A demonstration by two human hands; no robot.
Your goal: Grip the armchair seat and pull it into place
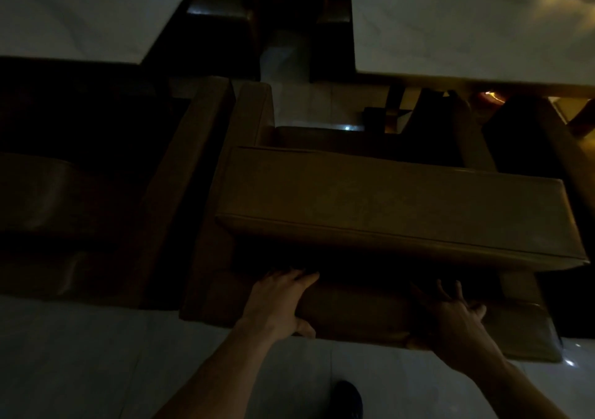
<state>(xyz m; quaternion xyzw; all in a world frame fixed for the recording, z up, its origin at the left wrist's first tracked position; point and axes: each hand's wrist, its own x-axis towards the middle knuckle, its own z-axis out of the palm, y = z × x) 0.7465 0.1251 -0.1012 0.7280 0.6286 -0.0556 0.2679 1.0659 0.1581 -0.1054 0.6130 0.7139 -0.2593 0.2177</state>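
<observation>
The left hand (279, 302) is gripping the front edge of a brown seat cushion (354, 315), fingers on top, thumb underneath. The right hand (457, 319) is resting on the same cushion, fingers spread. The cushion is lying in a chair (402, 199), below its backrest.

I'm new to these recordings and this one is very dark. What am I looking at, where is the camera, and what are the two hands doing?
There is one picture, from a camera worn on a person's head, looking forward and down. The two bare arms are the wearer's own. The left hand grips the near edge of a brown armchair's seat cushion, fingers on top, thumb below. The right hand lies on the same cushion further right, fingers spread. Above them runs the armchair's padded backrest. A second armchair stands to the left. Beyond are two pale tables. The floor is light tile, with a dark shoe at the bottom.
</observation>
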